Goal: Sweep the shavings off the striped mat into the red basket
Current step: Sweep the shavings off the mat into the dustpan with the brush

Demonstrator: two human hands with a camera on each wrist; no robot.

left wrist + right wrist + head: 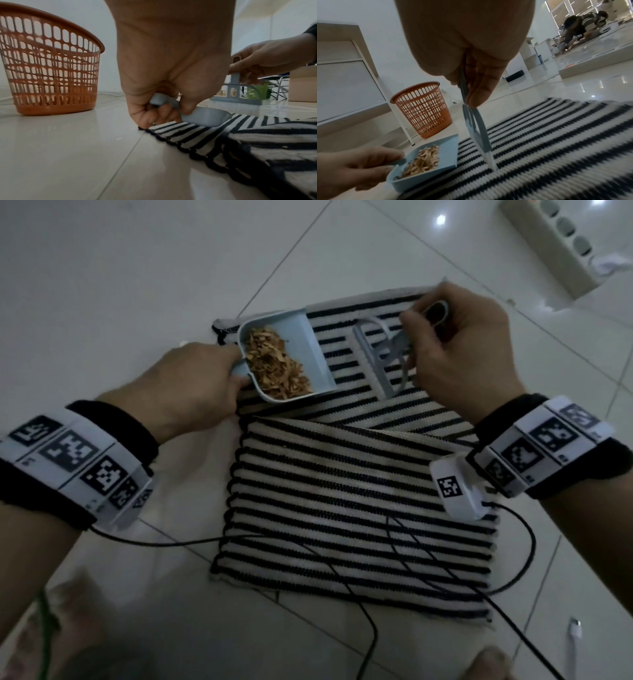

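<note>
Since our left hand [191, 385] grips the dustpan [291, 357] handle and our right hand [462, 354] the brush [376, 361], keep those light, loose shavings [274, 364] level toward the red basket [49, 67].

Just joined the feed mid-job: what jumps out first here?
The pile of brown shavings in the pale blue dustpan, held by the left hand at the striped mat's far left corner. The right hand holds a small brush beside it; the red basket stands on the floor beyond.
</note>
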